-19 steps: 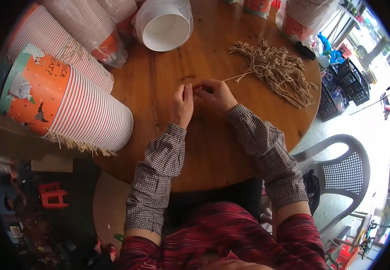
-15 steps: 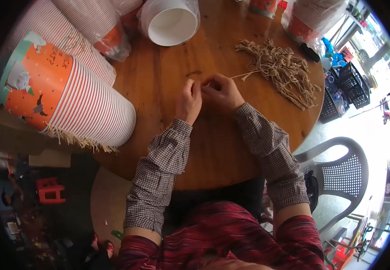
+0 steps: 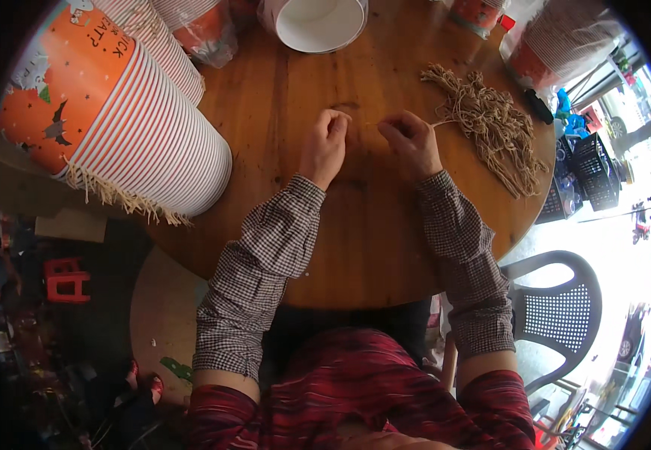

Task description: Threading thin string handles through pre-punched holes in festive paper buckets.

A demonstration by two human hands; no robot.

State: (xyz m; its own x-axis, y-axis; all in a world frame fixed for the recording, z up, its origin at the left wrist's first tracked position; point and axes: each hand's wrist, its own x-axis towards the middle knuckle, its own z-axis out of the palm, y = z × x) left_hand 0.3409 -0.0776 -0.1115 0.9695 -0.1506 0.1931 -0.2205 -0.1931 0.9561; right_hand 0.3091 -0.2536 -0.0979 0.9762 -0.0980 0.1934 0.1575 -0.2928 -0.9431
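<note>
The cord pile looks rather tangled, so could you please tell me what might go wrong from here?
A strand runs from the right hand to the cord pile, so a pull might tighten a knot or drag other cords along. The pile also lies near the right edge of the table, so loose ends could perhaps slip over it.
</note>
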